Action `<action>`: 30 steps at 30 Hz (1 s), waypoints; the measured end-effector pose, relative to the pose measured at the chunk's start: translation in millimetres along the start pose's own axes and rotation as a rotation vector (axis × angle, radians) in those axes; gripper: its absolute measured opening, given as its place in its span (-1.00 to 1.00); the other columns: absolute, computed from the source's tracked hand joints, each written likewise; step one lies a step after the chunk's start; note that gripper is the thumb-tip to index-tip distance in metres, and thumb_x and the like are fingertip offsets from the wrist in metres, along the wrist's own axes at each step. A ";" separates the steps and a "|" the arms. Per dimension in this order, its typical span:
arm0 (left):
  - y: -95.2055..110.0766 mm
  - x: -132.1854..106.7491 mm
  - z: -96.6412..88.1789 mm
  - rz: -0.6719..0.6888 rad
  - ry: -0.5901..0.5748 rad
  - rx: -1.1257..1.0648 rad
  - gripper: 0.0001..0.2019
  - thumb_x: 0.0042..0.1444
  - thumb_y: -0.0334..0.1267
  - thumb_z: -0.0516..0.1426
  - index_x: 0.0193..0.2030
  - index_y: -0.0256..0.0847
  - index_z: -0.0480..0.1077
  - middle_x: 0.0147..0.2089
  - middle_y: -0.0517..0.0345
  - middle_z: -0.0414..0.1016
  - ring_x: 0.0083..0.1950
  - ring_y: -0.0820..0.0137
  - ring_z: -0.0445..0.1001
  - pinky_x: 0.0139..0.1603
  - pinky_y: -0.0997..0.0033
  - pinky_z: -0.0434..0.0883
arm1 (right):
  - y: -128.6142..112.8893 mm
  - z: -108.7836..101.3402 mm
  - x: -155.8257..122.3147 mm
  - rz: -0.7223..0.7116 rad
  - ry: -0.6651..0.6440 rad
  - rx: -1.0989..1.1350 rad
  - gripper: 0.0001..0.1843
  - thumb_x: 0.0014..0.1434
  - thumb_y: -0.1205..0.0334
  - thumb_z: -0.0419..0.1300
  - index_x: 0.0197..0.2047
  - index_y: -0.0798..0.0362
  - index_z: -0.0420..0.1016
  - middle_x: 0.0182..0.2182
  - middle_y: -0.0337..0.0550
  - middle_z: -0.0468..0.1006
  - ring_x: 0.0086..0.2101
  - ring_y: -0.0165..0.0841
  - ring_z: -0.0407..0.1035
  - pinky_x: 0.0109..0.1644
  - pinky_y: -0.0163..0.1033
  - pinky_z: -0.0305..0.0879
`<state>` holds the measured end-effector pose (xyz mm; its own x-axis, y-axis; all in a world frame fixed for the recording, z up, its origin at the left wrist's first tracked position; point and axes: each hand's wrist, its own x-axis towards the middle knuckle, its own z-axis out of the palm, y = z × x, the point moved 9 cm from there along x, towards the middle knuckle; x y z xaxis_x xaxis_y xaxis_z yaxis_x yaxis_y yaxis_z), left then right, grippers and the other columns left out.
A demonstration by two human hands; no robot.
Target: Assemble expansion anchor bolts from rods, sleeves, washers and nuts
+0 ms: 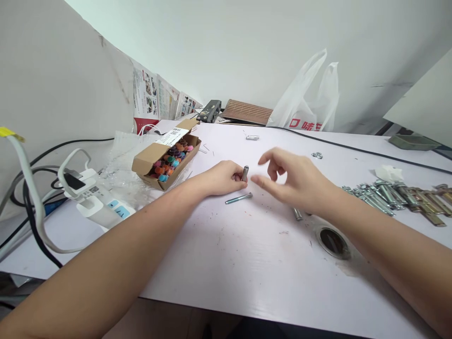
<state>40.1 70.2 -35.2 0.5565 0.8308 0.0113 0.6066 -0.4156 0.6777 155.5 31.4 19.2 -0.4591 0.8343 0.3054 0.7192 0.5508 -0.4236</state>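
My left hand (226, 178) is closed around a short silver metal sleeve (245, 173), held upright between thumb and fingers just above the table. To the right of it, my right hand (291, 179) is open, thumb and index finger curved apart with nothing between them. A bluish zinc-coated bolt (238, 198) lies on the table just below my left hand. Part of another metal piece (297, 214) shows under my right wrist. Farther back lie small silver sleeves (252, 137) and several washers or nuts (317, 155).
Rows of expansion bolts (383, 195) lie at the right, by crumpled tissue (388, 173). A round metal-rimmed opening (334, 242) sits below my right forearm. On the left are a cardboard box (148, 160) of coloured plugs and a white power strip (100, 205) with cables. A plastic bag (305, 101) stands behind.
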 end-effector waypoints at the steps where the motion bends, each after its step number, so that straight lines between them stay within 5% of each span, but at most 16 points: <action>1: 1.5 -0.4 0.7 0.013 -0.011 0.001 -0.80 0.03 -0.12 0.18 -0.37 -0.23 0.47 -0.43 0.21 0.44 -0.38 0.42 0.32 -0.38 0.41 0.20 | -10.5 4.5 -5.3 -0.066 -0.039 -0.020 -0.70 0.22 0.02 0.24 -0.07 0.03 0.51 -0.37 -0.12 0.53 -0.32 -0.26 0.36 -0.24 -0.17 0.22; 5: 0.9 0.6 -0.8 0.030 0.014 -0.024 -0.74 0.02 -0.13 0.20 -0.20 -0.22 0.53 -0.35 0.21 0.45 -0.35 0.45 0.32 -0.35 0.43 0.23 | -35.0 42.3 -16.1 -0.256 -0.301 -0.077 -0.89 0.25 0.23 0.21 -0.21 0.05 0.54 -0.33 -0.08 0.55 -0.21 -0.22 0.35 -0.11 -0.15 0.22; 8: 0.8 1.4 -7.6 0.028 0.097 -0.062 -0.68 0.09 -0.08 0.18 -0.09 -0.20 0.55 -0.32 0.22 0.45 -0.37 0.48 0.28 -0.33 0.44 0.22 | -25.7 59.1 -16.9 -0.210 -0.489 -0.036 -0.83 0.29 0.26 0.12 -0.34 0.06 0.45 -0.40 -0.13 0.51 -0.33 -0.32 0.33 -0.21 -0.21 0.20; 11: 4.8 2.3 -5.2 0.062 0.070 -0.112 -0.73 0.14 -0.09 0.15 -0.20 -0.23 0.55 -0.40 0.25 0.39 -0.41 0.52 0.21 -0.36 0.46 0.18 | -6.9 56.4 -20.1 -0.098 -0.604 0.111 -0.76 0.35 0.14 0.07 -0.33 0.06 0.37 -0.47 -0.22 0.43 -0.48 -0.43 0.20 -0.38 -0.27 0.13; 16: 0.8 3.1 -0.1 0.038 0.037 -0.098 -0.71 0.14 -0.06 0.14 -0.29 -0.26 0.52 -0.50 0.29 0.27 -0.45 0.51 0.16 -0.43 0.44 0.11 | 14.9 14.6 -9.6 0.034 -0.321 0.401 -0.66 0.34 -0.02 0.10 -0.31 0.07 0.39 -0.48 -0.24 0.37 -0.51 -0.48 0.11 -0.46 -0.30 0.09; 19: -0.4 2.3 2.6 0.008 0.079 -0.037 -0.72 0.17 -0.07 0.11 -0.33 -0.24 0.50 -0.45 0.24 0.37 -0.43 0.47 0.25 -0.38 0.42 0.19 | 0.5 -0.9 4.4 0.063 -0.241 0.475 -0.66 0.28 0.01 0.18 -0.39 0.08 0.45 -0.52 -0.22 0.42 -0.57 -0.51 0.09 -0.52 -0.31 0.02; 26: 6.6 -1.6 9.6 -0.077 0.160 0.194 -0.72 0.23 -0.08 0.05 -0.09 -0.21 0.42 -0.16 0.01 0.49 -0.16 0.22 0.45 -0.21 0.28 0.34 | -63.9 10.3 72.5 0.141 -0.266 0.156 -0.56 0.19 -0.02 0.22 -0.58 0.12 0.48 -0.67 -0.08 0.39 -0.59 -0.38 0.23 -0.53 -0.22 0.15; 30: 9.0 -0.3 12.6 -0.009 0.139 0.174 -0.73 0.25 -0.07 0.03 -0.34 -0.19 0.38 -0.29 0.07 0.45 -0.27 0.29 0.41 -0.25 0.29 0.28 | -71.2 -9.0 88.0 0.101 -0.193 0.057 -0.49 0.24 -0.14 0.17 -0.42 0.18 0.57 -0.56 -0.04 0.43 -0.51 -0.35 0.30 -0.38 -0.19 0.29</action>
<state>52.6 61.6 -38.4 0.4744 0.8727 0.1152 0.7065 -0.4555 0.5416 68.6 65.3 84.0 -0.4813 0.8716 0.0926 0.7385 0.4602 -0.4929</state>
